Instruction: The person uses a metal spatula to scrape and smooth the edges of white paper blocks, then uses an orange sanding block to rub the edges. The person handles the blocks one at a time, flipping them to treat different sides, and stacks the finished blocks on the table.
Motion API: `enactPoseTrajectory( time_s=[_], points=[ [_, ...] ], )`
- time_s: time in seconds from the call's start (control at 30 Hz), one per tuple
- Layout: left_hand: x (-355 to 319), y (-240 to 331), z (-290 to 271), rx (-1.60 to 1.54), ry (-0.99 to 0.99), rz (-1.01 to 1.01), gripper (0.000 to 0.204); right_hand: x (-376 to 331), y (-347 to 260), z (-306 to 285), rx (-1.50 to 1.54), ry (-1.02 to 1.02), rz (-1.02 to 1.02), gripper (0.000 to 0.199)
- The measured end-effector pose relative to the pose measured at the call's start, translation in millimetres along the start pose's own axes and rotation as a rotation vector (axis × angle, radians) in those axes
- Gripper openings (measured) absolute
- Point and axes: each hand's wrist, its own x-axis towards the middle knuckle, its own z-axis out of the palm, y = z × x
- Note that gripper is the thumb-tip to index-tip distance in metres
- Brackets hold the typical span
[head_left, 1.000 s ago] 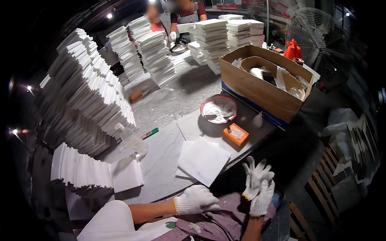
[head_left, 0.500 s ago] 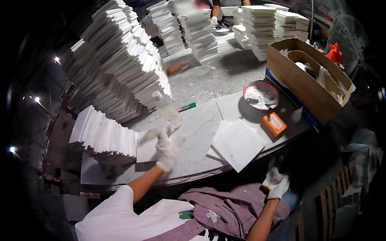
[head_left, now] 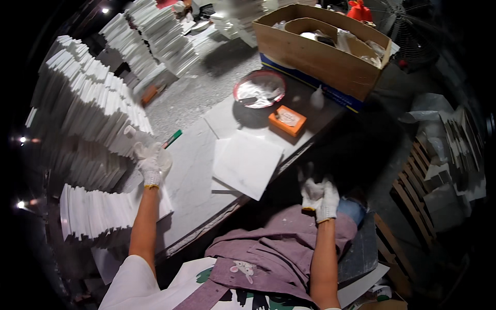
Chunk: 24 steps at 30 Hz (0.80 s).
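Observation:
My left hand [head_left: 150,164], in a white knit glove, is closed round a clear plastic bottle [head_left: 135,133] beside the tile stacks. The fingers partly cover the bottle, whose capped end points away from me. Over my lap, my right hand [head_left: 326,200] is also gloved and closed. It grips a loose white glove [head_left: 310,192] with a yellow cuff, slightly blurred. Between my hands, a square white marble-look tile [head_left: 249,164] lies askew over another on the table [head_left: 194,206]. A green stick-like tool [head_left: 172,139] rests right of the bottle.
White tile stacks [head_left: 93,95] stand along the left and back. Right of centre are a red-rimmed bowl [head_left: 283,89] of white material with a blade in it, an orange box [head_left: 287,121] and a long cardboard box [head_left: 320,62]. Wooden slats [head_left: 413,181] lie lower right.
My view has swung right, shifting the table leftward. My left hand has moved from beside the bottle onto it. My right hand still holds the loose glove over my lap.

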Motion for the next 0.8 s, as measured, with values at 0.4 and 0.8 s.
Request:
enactPoseTrajectory(
  time_s=[0.4, 0.8],
  points=[
    [-97.2, 58.2, 72.4, 0.477, -0.585, 0.835, 0.086, 14.5, 20.2, -20.3, -0.041, -0.02, 0.016, 0.022],
    [-136.9, 101.7, 119.6, 0.754, -0.71, 1.219, 0.08, 4.1, 6.6, -2.2, -0.015, 0.008, 0.056, 0.019]
  ],
)
